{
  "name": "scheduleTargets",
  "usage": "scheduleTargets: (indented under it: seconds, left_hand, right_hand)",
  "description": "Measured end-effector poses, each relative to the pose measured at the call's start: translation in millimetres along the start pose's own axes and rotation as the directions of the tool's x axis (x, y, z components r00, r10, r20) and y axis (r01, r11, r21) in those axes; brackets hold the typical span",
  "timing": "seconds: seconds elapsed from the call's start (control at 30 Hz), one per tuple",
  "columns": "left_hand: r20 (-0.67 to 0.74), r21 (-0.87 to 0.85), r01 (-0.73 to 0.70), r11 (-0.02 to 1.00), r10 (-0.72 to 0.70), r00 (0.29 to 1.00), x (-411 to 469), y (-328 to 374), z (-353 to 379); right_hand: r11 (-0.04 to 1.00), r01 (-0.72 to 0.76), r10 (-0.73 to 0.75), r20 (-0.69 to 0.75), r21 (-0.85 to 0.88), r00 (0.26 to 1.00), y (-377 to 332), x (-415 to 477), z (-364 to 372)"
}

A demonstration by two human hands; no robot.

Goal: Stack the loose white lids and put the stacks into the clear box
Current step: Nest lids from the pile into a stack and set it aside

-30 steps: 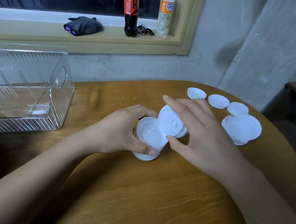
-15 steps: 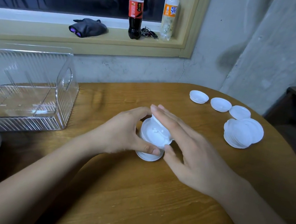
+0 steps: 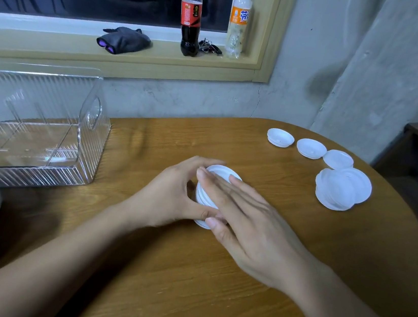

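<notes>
Lid stack point(image 3: 220, 172): left hand point(image 3: 170, 198) grips its edge; right hand point(image 3: 254, 230) fingers point(image 3: 227, 192) straight on top.

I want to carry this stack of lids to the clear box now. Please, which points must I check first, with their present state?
1. Left hand grips the stack of lids at its side: ok.
2. Right hand lies flat on top, fingers straight: ok.
3. Lids in the stack aligned: cannot tell, the hands cover them.
4. Clear box upright, no lids inside: ok.
5. All lids gathered: not ok, three loose lids and a slanted pile lie at the right.
</notes>
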State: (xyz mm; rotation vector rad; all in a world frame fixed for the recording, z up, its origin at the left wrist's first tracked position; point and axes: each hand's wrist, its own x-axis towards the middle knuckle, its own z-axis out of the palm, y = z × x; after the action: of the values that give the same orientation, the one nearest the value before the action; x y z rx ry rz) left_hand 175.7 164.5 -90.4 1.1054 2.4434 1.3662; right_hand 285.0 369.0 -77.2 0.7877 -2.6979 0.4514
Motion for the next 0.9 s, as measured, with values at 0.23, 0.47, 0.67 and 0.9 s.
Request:
scheduleTargets:
  seconds: [0.23,0.47,0.67,0.9]
  left_hand:
    - [-0.009,-0.007,-0.02,1.0,0.02,1.0,-0.1,-3.6,2.8]
    - [-0.033,-0.025,-0.006,1.0,0.005,0.999,-1.9,-9.2,8.0]
    - [-0.026,-0.04,0.051,0.998,-0.053,0.998,-14.2,-10.4,8.8]
    - [-0.156,-0.05,0.109,0.993,-0.116,0.981,-56.8,-19.5,-14.3]
  right_hand:
    - [0.991,-0.058,0.063,0.037,-0.118,0.997,7.4,-0.9,9.0]
    - [0.996,-0.081,0.083,0.039,-0.033,0.996,13.6,0.5,13.2]
    - [0.997,-0.059,0.058,0.014,0.043,0.998,11.2,4.7,19.8]
    - [0.995,0.049,-0.053,0.045,0.09,0.998,-12.9,36.2,38.2]
